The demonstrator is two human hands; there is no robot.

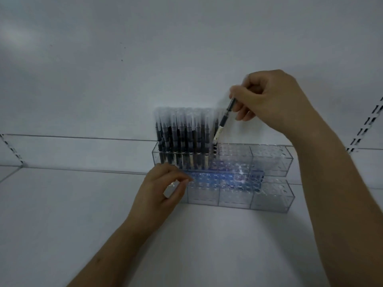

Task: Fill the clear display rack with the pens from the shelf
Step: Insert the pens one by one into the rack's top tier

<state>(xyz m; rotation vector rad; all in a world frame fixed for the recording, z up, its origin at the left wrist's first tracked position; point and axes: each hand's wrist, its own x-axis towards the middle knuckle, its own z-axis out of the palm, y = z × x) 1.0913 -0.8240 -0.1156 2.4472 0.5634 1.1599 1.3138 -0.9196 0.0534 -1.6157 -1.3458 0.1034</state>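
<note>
A clear display rack (271,160) with two stepped tiers of small holes stands on a white shelf against the wall. Several dark pens with clear caps (182,131) stand upright in the left part of its upper tier. My right hand (267,98) pinches one more pen (222,121) by its top end, tilted, with the lower tip at a hole just right of the standing pens. My left hand (163,187) holds the left end of the lower tier, thumb and fingers curled on its corner.
The white shelf (83,204) stretches to the left and toward me. The white back wall (145,59) rises behind the rack. Slotted shelf rails run at the far right (366,125) and far left (11,149).
</note>
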